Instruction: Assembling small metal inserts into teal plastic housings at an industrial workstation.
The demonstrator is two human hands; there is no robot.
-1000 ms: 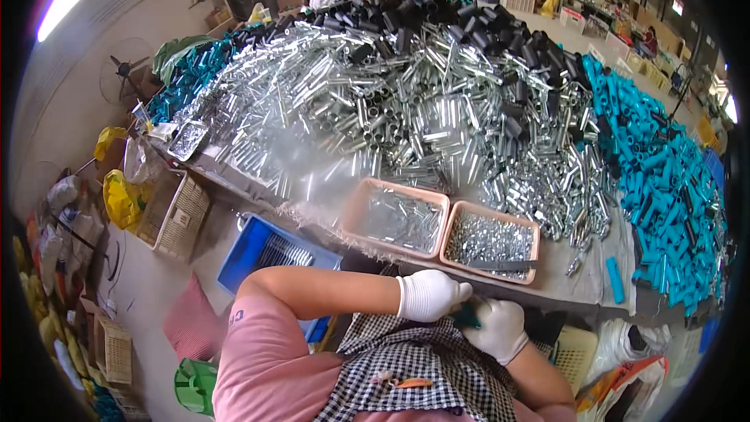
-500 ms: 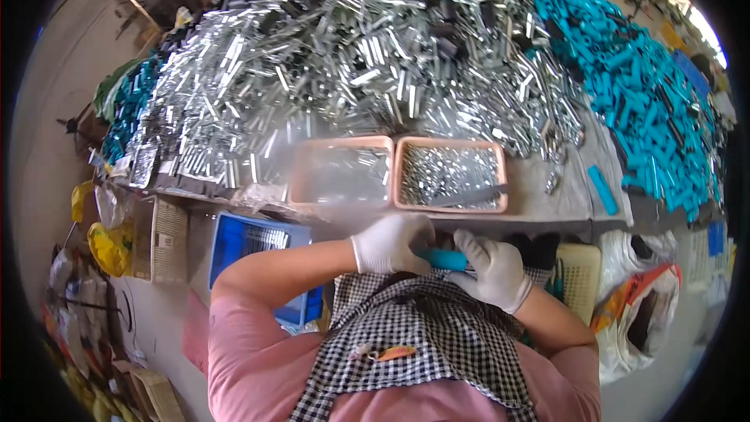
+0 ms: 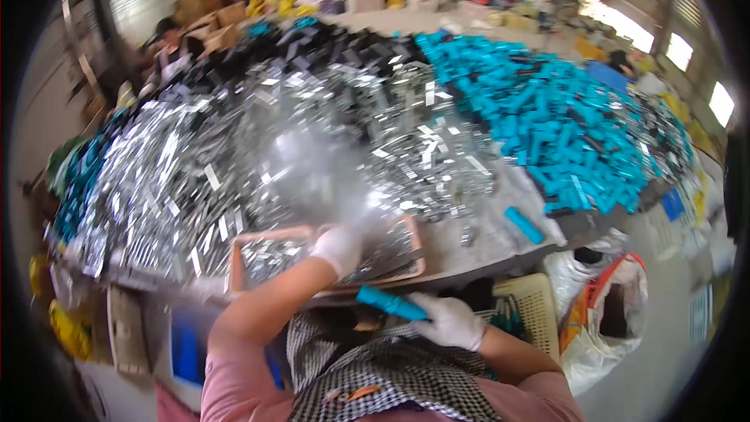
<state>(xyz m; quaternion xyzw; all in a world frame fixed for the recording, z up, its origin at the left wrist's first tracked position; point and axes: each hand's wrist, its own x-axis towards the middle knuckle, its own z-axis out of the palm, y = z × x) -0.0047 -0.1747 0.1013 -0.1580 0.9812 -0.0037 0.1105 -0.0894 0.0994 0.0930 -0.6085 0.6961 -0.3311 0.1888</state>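
- While the left hand reaches over the pink trays of metal parts, finger state unclear from blur.
- Right hand, fingers clenched on teal tube, below table edge.
- White sack lower right.

Bright daylight from right windows | motion blur — metal glare | fisheye-bent, dark rim

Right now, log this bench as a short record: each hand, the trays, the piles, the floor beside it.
left hand: white glove, reaching into the right tray, blurred
right hand: white glove, holds a teal handle near the lap
trays: two pinkish, side by side at the table's near edge, holding small metal parts
piles: silver metal pieces centre and left, teal handles right
floor: white sack, cream basket
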